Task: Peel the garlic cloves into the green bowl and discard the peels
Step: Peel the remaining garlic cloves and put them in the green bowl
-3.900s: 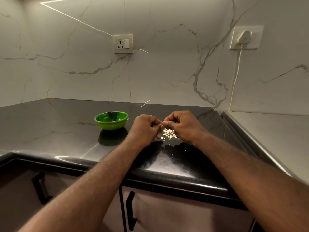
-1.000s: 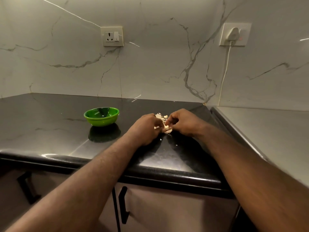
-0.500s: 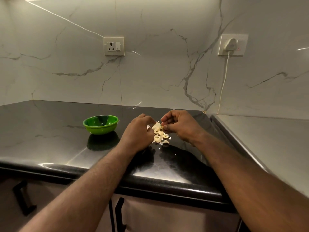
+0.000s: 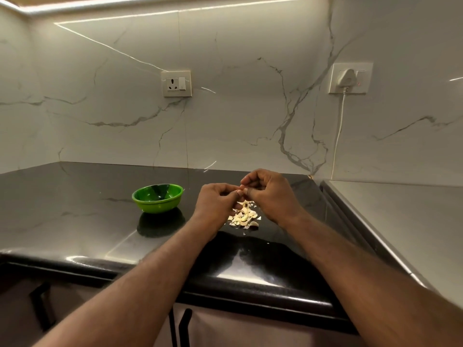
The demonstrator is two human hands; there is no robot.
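**Peel low over the pile, then carry left**

On the dark worktop (image 4: 250, 259) lies the pile of peels and cloves (image 4: 244, 216), directly under the hands. The left hand (image 4: 215, 200) and right hand (image 4: 269, 194) hover with fingers curled, tips pinching what is probably a garlic clove, mostly hidden. Keeping the pinch low should let the skins fall onto the pile. The green bowl (image 4: 157, 206) sits apart, further left.

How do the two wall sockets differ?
The left socket is empty, its pin holes showing; the right socket holds a white plug with a cord hanging down. The right socket also looks wider than the left socket. Both are white plates on the marble wall.
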